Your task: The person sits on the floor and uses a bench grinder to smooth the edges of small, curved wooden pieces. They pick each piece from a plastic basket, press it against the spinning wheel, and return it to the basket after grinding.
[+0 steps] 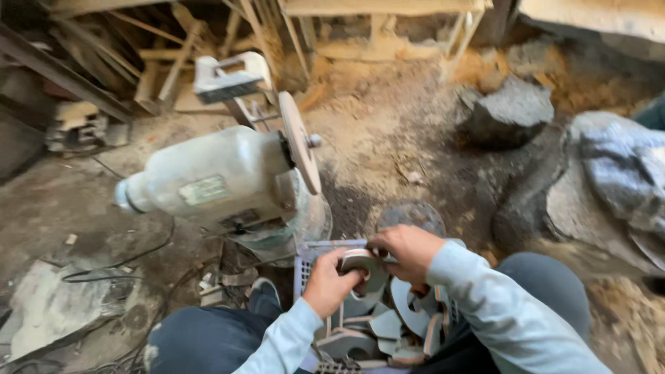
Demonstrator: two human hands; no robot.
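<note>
At the far left, a grey slab (48, 308) is seen lying on the dirt floor (374, 131), with black cables (118, 266) trailing past it. Further right, a bench grinder motor (208, 181) is mounted low, its round grinding disc (300, 142) turned edge-on toward the camera. Below it, a plastic crate (303, 262) filled with curved grey metal pieces (374, 329) is held between the knees. Above the crate, one curved metal piece (367, 266) is gripped from both sides: the left hand (331, 282) is clenched on its left end, and the fingers of the right hand (409, 251) are closed over its top. At the right, a dark rock (512, 111) and a grey cloth (623, 166) are seen.
</note>
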